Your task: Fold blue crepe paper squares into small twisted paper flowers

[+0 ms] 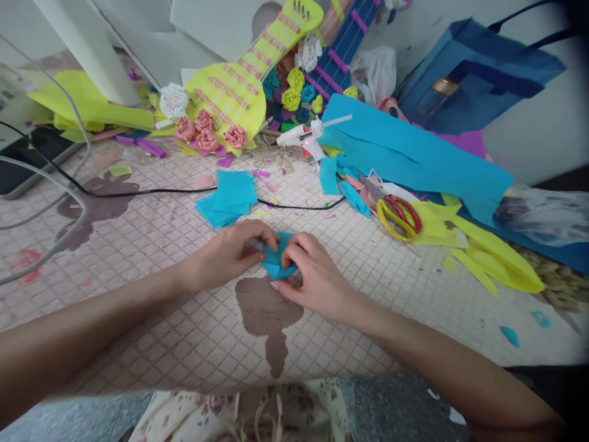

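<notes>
Between my two hands is a small piece of blue crepe paper [275,268], partly folded, just above the patterned tablecloth [184,325]. My left hand [234,255] pinches its upper left edge with thumb and forefinger. From the right, my right hand [317,273] has its curled fingers on the paper, the thumb below its lower edge. Both hands cover part of the sheet. Just beyond them lies a loose stack of blue paper squares [232,193].
A white glue gun [304,138] stands behind, its black cord [175,190] crossing the table. Scissors [400,218] lie right, near blue paper sheets [409,147] and yellow scraps [501,248]. At the back are a yellow paper guitar [230,92], paper roses [207,132] and a blue bag [473,73].
</notes>
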